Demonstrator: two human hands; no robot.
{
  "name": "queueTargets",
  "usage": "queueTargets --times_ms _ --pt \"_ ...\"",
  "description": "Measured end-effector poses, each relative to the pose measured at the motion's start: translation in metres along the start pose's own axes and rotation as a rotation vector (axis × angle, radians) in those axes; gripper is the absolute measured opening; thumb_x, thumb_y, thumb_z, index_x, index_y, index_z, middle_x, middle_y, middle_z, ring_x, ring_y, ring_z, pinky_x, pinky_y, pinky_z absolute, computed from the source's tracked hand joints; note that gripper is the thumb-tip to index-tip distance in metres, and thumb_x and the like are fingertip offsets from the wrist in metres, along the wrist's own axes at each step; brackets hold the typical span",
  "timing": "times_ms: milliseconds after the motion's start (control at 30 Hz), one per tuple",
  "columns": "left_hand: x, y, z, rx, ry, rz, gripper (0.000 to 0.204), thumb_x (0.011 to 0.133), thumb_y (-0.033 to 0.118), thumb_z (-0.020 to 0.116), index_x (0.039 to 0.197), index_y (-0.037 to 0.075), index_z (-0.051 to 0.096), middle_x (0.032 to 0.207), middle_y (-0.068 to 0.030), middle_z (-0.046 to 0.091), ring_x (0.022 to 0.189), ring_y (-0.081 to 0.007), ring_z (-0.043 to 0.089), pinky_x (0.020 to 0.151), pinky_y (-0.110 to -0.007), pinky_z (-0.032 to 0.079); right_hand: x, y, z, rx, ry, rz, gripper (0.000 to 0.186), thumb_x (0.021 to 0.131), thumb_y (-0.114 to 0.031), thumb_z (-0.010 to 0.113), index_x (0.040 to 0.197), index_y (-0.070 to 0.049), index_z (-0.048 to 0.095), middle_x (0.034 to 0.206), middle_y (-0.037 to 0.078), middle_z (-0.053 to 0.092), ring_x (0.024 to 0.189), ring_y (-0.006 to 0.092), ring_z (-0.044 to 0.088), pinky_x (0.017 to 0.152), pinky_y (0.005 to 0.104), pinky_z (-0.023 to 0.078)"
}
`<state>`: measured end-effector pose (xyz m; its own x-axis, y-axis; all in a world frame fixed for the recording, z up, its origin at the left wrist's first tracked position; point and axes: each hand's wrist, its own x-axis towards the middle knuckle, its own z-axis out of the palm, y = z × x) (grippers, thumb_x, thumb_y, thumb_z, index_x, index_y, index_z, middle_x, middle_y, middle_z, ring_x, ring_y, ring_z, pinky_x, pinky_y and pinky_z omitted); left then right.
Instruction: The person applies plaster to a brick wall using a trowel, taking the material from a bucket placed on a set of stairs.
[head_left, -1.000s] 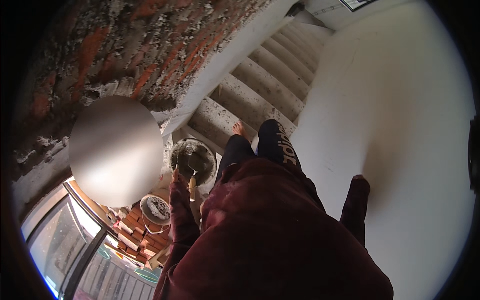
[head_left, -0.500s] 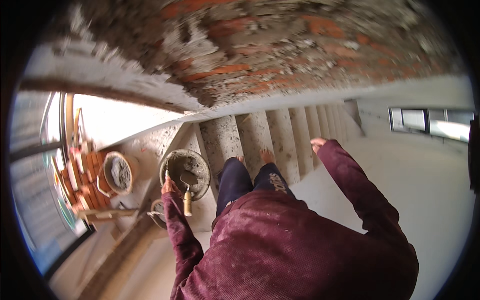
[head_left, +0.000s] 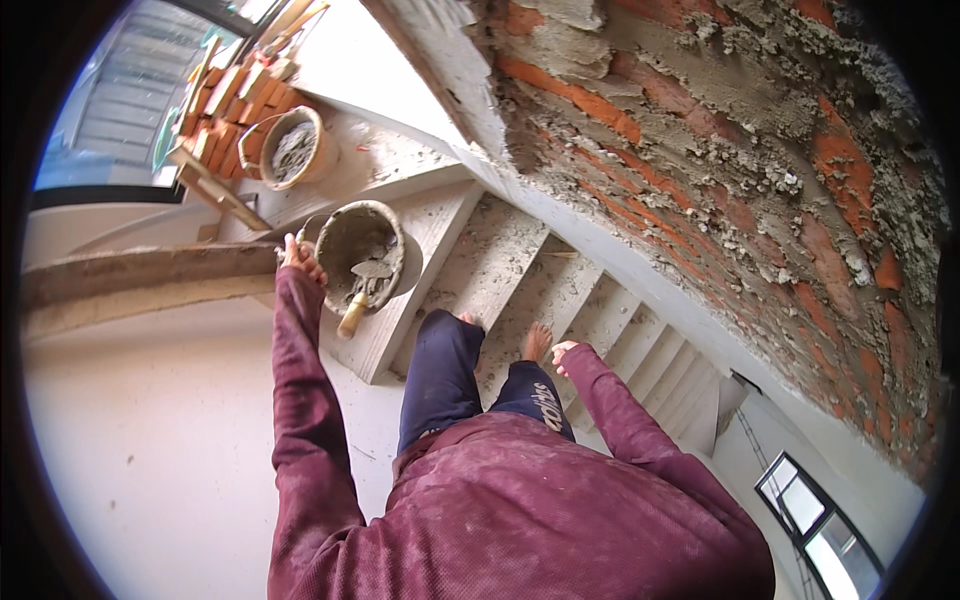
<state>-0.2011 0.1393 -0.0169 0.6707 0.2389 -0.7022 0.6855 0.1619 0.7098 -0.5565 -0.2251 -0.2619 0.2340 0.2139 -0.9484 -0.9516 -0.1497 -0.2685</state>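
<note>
One of the hands [head_left: 566,356] (right) is now nearer the knee [head_left: 530,374].

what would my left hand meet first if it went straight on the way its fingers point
Probably the far tan bucket of grey mix, beside the bricks: the left hand points up the picture roughly toward it. Depth is unclear, so the landing beneath that bucket might come first.

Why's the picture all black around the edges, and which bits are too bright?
Head view: the round fisheye picture leaves black corners; head view: the lower-right window glares, and the white surface left of the brick wall looks washed out.
</note>
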Motion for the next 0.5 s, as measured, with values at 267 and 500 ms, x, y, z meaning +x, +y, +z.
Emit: queueTargets --times_ms 267,500 --pt "0.064 -0.066 -0.031 -0.215 0.073 -0.065 0.041 0.086 0.05 0.047 0.06 0.019 0.041 0.042 0.0022 0.03 0.037 -0.0182 0.035 0.044 -0.037 0.04 -0.058 -0.103 0.066 0.165 -0.233 -0.303 0.035 0.091 -0.022 0.047 0.125 -0.016 0.044 0.084 0.002 0.059 0.06 0.0116 0.053 0.05 0.0271 0.046" --pt "0.148 -0.133 -0.054 -0.333 0.027 0.012 0.034 0.089 0.041 0.046 0.065 0.017 0.043 0.047 0.0013 0.032 0.04 -0.0175 0.036 0.039 -0.032 0.035 -0.005 -0.234 0.134 -0.008 -0.214 -0.24 0.044 0.089 -0.024 0.05 0.131 -0.023 0.036 0.092 0.005 0.056 0.072 0.0145 0.056 0.059 0.0273 0.049"
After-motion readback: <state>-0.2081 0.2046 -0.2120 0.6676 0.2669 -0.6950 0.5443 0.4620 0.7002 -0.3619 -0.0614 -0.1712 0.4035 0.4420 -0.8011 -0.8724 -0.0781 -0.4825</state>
